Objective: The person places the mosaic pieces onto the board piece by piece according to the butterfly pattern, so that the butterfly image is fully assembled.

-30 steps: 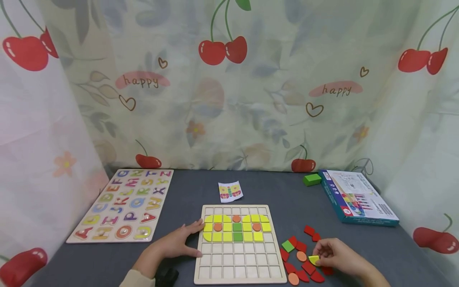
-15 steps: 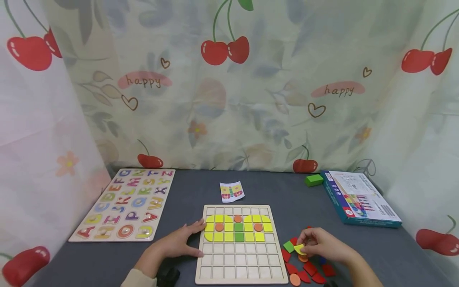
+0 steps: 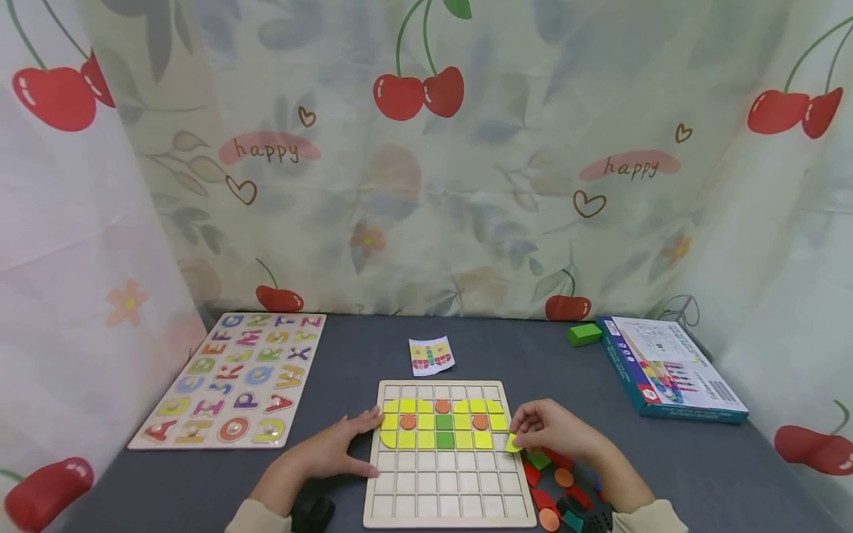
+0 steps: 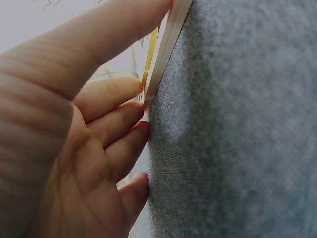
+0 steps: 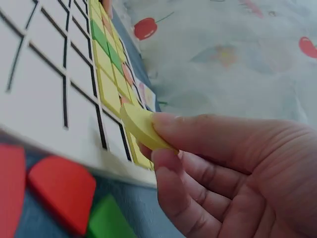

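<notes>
My right hand (image 3: 549, 428) pinches a yellow quarter-round tile (image 5: 143, 126) between thumb and fingers, over the right edge of a wooden grid board (image 3: 446, 485). The tile is near the bare cell at the right end of the third row. Three rows of the board carry yellow tiles (image 3: 406, 440), green square tiles (image 3: 444, 440) and orange round tiles (image 3: 408, 422). My left hand (image 3: 329, 448) rests at the board's left edge with its fingers spread, thumb and fingertips touching the rim (image 4: 166, 54).
Loose red tiles (image 5: 62, 191), a green tile (image 3: 538, 460) and orange discs (image 3: 549, 520) lie right of the board. A small picture card (image 3: 431, 356) sits behind it. An alphabet board (image 3: 229, 385) is at left; a box (image 3: 673, 370) and green block (image 3: 584, 334) are at right.
My right hand has carried the yellow quarter-round tile leftward from above the loose tiles to the board's right edge. My left hand stays at the board's left side.
</notes>
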`<state>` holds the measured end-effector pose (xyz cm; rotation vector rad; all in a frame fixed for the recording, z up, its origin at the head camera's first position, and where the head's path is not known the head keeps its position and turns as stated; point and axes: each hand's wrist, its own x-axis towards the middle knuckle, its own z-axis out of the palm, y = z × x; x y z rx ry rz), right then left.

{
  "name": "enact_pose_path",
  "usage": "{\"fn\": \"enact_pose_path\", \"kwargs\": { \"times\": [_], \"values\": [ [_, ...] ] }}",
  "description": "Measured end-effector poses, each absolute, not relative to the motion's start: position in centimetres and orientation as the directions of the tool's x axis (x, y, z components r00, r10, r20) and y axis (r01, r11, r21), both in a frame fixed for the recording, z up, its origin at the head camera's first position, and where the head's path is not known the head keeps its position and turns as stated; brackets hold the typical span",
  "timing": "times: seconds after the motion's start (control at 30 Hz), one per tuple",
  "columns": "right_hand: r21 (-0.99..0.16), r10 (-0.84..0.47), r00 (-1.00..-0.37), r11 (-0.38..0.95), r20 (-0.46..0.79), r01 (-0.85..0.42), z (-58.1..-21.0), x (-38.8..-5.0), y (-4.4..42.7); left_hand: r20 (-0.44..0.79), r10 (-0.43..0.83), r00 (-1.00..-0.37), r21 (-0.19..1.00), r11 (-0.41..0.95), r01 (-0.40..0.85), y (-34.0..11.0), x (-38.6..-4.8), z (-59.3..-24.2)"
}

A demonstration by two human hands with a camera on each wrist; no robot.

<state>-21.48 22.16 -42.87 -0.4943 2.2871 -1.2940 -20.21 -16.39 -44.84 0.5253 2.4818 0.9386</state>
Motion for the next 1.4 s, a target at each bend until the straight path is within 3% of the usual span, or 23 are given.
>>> {"fn": "enact_pose_path", "kwargs": {
  "times": [0.57, 1.03, 1.4],
  "values": [
    [-0.8, -0.442, -0.894, 0.56, -0.068, -0.216, -44.1, -22.1, 19.9, -0.266, 0.472, -0.841, 0.677, 0.712, 0.186, -16.2, -20.2, -44.5],
    [-0.787, -0.363, -0.93, 0.59, -0.059, -0.18, -44.3, -21.6, 20.2, -0.266, 0.474, -0.839, 0.679, 0.71, 0.186, -16.3, -20.2, -44.7],
    [-0.803, -0.298, -0.942, 0.593, -0.154, -0.056, -43.3, -20.7, 22.9, -0.268, 0.483, -0.833, 0.686, 0.703, 0.187, -16.3, -20.2, -44.8]
  ]
}}
